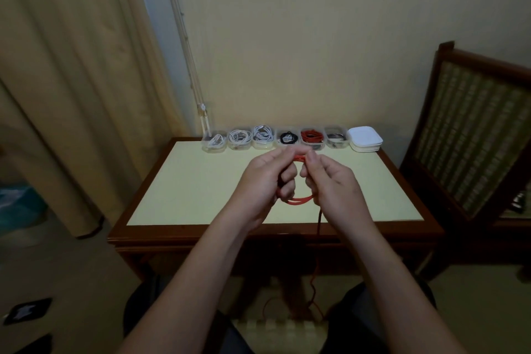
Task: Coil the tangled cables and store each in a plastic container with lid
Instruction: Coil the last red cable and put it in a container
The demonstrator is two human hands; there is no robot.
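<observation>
Cable in hand: We held a red cable [298,200] above the middle of the table [186,187], with a few loops formed between our hands.
Left hand: Our left hand [265,181] curled round the left side of the loops and gripped the bundle.
Right hand: Our right hand [330,181] pinched the top of the loop between thumb and forefinger.
Loose tail: The rest of the cable ran down past the near edge of the table to the floor between our knees, not yet wound in.
Done: Six clear containers [288,138] stood in a row along the far edge, each with a coiled cable inside: three white on the left, then black, red, and a dark one.
Lids: A stack of white lids [365,139] sat at the right end of the row; no container looked covered.
Left: We judged the job well along, with this coil to finish and store, then every lid to fit. We saw no empty container for it.
</observation>
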